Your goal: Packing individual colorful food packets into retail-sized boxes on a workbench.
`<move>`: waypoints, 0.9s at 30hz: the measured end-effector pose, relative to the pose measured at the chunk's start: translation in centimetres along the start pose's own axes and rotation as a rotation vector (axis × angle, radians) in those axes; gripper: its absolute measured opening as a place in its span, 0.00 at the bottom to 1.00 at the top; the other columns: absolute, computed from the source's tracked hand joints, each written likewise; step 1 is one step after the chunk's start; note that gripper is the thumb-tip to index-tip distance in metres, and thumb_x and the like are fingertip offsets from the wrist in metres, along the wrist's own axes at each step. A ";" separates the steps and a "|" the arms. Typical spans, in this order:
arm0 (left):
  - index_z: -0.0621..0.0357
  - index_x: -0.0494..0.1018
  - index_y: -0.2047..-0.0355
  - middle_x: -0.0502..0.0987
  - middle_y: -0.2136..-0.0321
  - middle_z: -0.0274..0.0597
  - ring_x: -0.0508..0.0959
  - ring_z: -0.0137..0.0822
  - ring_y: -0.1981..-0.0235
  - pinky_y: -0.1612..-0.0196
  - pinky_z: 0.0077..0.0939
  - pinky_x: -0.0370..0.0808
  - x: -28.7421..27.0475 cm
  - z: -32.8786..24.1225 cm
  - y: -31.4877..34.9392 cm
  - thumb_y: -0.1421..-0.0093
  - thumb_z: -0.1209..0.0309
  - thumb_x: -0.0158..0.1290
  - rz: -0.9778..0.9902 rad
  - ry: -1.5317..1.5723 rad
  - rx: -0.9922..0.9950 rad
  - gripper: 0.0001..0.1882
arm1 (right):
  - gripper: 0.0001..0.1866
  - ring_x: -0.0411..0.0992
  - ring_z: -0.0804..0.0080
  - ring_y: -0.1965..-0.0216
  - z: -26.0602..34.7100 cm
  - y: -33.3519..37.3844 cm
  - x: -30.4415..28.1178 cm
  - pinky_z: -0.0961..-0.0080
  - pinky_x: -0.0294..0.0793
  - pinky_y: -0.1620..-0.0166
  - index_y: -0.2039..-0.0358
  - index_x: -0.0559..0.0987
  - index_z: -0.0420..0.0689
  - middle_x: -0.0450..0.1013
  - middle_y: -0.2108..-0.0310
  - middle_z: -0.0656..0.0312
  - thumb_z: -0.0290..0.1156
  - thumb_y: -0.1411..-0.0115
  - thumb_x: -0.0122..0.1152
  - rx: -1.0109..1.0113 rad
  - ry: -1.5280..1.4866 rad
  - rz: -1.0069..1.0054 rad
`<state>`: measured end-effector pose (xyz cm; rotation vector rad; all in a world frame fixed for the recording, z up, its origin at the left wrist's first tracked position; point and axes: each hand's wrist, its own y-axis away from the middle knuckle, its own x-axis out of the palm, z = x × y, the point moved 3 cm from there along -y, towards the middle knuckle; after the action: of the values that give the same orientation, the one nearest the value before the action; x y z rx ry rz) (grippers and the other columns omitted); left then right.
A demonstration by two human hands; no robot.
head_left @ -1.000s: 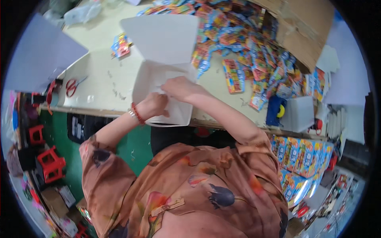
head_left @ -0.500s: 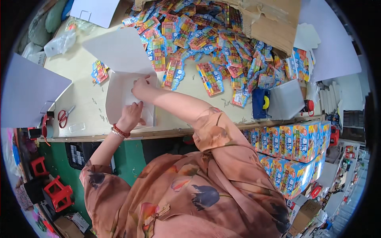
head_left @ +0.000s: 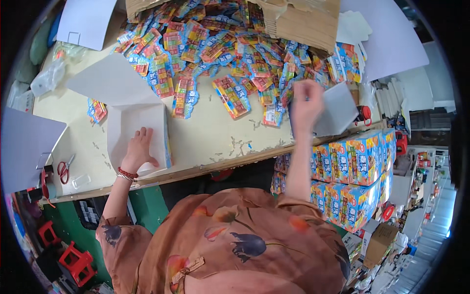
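A paperboard box, white inside and with its lid raised, sits open near the table's front edge on the left. My left hand lies inside it with fingers spread, holding nothing. On the right, my right hand is raised beside a grey-white flat panel. Its fingers look curled, but motion smears them, so I cannot tell whether they hold anything. The hand and forearm mostly hide the dark blue tape dispenser beneath them. Colourful flat candy packs lie between the hands and beyond.
A big torn brown carton stands at the back, candy packs spilling from it. Scissors lie at the left. Printed boxes are stacked below the table's right edge. Small scraps dot the tabletop. Red stools stand lower left.
My right hand has left the inside of the box and swung right to the tape dispenser. My left hand stays in the box, its fingers now spread. The whole view has shifted somewhat.
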<state>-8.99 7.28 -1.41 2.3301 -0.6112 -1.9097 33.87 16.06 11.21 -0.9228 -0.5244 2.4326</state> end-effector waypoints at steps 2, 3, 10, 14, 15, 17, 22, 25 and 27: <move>0.62 0.59 0.48 0.65 0.55 0.51 0.68 0.53 0.52 0.53 0.44 0.71 -0.6 -0.4 -0.4 0.83 0.62 0.73 0.024 -0.019 0.000 0.57 | 0.17 0.67 0.62 0.61 -7.9 -3.3 -6.5 0.64 0.66 0.57 0.64 0.74 0.42 0.72 0.68 0.57 0.34 0.51 0.69 -0.078 0.358 -0.016; 0.62 0.59 0.48 0.65 0.55 0.51 0.68 0.53 0.52 0.53 0.44 0.71 -0.8 -0.5 -0.7 0.83 0.62 0.73 0.024 -0.023 0.007 0.57 | 0.16 0.67 0.65 0.63 -11.7 -4.3 -9.0 0.67 0.66 0.59 0.64 0.75 0.42 0.72 0.69 0.59 0.33 0.51 0.69 -0.053 0.483 0.098; 0.59 0.60 0.49 0.68 0.57 0.49 0.70 0.52 0.53 0.53 0.44 0.71 -2.2 0.2 -0.7 0.63 0.64 0.68 0.108 0.098 -0.047 0.41 | 0.08 0.63 0.86 0.77 -22.1 -5.4 -12.3 0.86 0.63 0.72 0.69 0.79 0.39 0.70 0.79 0.73 0.28 0.49 0.68 0.381 0.042 0.420; 0.59 0.63 0.48 0.70 0.55 0.51 0.72 0.51 0.54 0.54 0.41 0.71 -5.0 0.0 1.3 0.53 0.64 0.63 0.037 0.313 -0.099 0.33 | 0.08 0.63 0.87 0.78 -22.3 -5.5 -12.9 0.85 0.62 0.73 0.70 0.81 0.39 0.72 0.78 0.73 0.29 0.48 0.67 0.364 0.058 0.388; 0.59 0.63 0.48 0.70 0.55 0.51 0.72 0.51 0.54 0.54 0.41 0.71 -5.4 -0.1 1.8 0.53 0.64 0.63 0.036 0.312 -0.099 0.33 | 0.08 0.63 0.87 0.78 -22.2 -5.5 -12.9 0.85 0.62 0.74 0.69 0.82 0.39 0.72 0.79 0.73 0.30 0.48 0.67 0.360 0.089 0.390; 0.60 0.64 0.48 0.71 0.56 0.52 0.73 0.51 0.55 0.54 0.39 0.71 -6.2 -0.2 2.5 0.52 0.64 0.63 -0.082 0.352 -0.074 0.32 | 0.09 0.63 0.87 0.78 -22.1 -5.3 -13.0 0.85 0.61 0.74 0.69 0.82 0.39 0.72 0.79 0.73 0.30 0.48 0.67 0.356 0.119 0.391; 0.58 0.64 0.47 0.72 0.56 0.51 0.73 0.50 0.55 0.53 0.38 0.71 -6.8 -0.6 3.4 0.49 0.68 0.61 -0.137 0.404 -0.041 0.30 | 0.09 0.62 0.87 0.78 -21.1 -5.4 -13.3 0.85 0.59 0.75 0.71 0.82 0.38 0.70 0.81 0.74 0.31 0.48 0.66 0.340 0.201 0.378; 0.58 0.65 0.47 0.72 0.56 0.51 0.73 0.50 0.54 0.53 0.38 0.71 -6.8 -0.8 3.3 0.48 0.69 0.61 -0.169 0.419 -0.018 0.29 | 0.10 0.65 0.86 0.76 -20.8 -5.6 -13.3 0.85 0.64 0.71 0.71 0.82 0.38 0.73 0.79 0.72 0.32 0.47 0.66 0.361 0.243 0.405; 0.58 0.65 0.47 0.72 0.55 0.51 0.73 0.50 0.53 0.53 0.38 0.71 -6.8 -0.8 3.2 0.48 0.69 0.60 -0.181 0.428 -0.014 0.29 | 0.09 0.67 0.81 0.76 -20.4 -5.5 -12.9 0.80 0.65 0.71 0.71 0.81 0.38 0.73 0.79 0.67 0.31 0.47 0.65 0.316 0.297 0.406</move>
<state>-10.02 6.53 5.98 2.7419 -0.3525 -1.3858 58.13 16.93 6.27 -1.3154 0.1679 2.5503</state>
